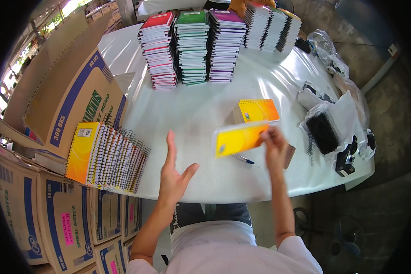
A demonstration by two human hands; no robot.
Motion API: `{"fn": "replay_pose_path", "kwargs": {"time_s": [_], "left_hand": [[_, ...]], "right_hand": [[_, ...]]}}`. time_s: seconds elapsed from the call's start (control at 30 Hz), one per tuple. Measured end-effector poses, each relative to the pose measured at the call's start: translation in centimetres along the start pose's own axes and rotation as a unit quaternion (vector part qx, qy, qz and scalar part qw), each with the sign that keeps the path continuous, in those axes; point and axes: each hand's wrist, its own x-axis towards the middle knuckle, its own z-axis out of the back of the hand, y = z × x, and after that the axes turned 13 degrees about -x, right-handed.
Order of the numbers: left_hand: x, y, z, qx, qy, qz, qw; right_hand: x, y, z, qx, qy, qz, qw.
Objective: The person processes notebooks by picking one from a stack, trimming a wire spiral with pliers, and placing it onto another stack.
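My right hand (274,144) grips a yellow-orange spiral notepad (237,140) by its right end, above the white table. The pad is slightly blurred. To its left, my left hand (172,176) is held up with the fingers stretched and the thumb apart, holding nothing. Just beyond the held pad sits a small stack of similar yellow-orange notepads (259,111). A pen (245,159) lies below the held pad. Beside my right wrist is a brown edge (289,156) of something mostly hidden. A long row of spiral notepads (84,150) leans at the table's left edge.
An opened cardboard carton (84,98) stands at the left, with more cartons (64,219) stacked below. Tall stacks of red (157,50), green (192,48) and purple notebooks (226,45) stand at the back. Plastic-wrapped black coils (322,130) lie at right. Another person's orange sleeve (239,7) shows far back.
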Motion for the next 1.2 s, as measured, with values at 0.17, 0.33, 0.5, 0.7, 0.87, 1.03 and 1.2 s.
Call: {"fn": "replay_pose_path", "kwargs": {"time_s": [0.17,0.33,0.5,0.7,0.87,1.03,1.2], "left_hand": [[-1.2,5.8,0.4,-0.111,0.049,0.113,0.986],[-2.2,6.3,1.3,0.063,0.04,0.053,0.996],[-0.2,0.3,-2.0,0.407,0.119,-0.165,0.891],[1.5,2.3,-3.4,0.48,0.242,-0.188,0.822],[1.7,-0.3,-3.8,0.423,0.321,-0.042,0.846],[1.4,0.6,-3.6,0.426,0.297,-0.047,0.853],[1.1,0.7,-3.4,0.419,0.286,-0.075,0.859]], "right_hand": [[-7.9,-2.6,-6.3,0.062,0.157,-0.02,0.985],[-8.1,-2.6,-6.5,-0.011,0.27,-0.042,0.962],[-8.3,-2.3,-6.8,-0.106,0.305,-0.025,0.946],[-1.5,-2.2,2.0,-0.235,0.144,0.174,0.945],[5.7,-7.9,16.9,-0.767,-0.19,0.004,0.613],[6.1,-9.4,17.3,-0.813,-0.187,-0.053,0.549],[5.2,-10.1,18.5,-0.804,-0.222,-0.07,0.546]]}}
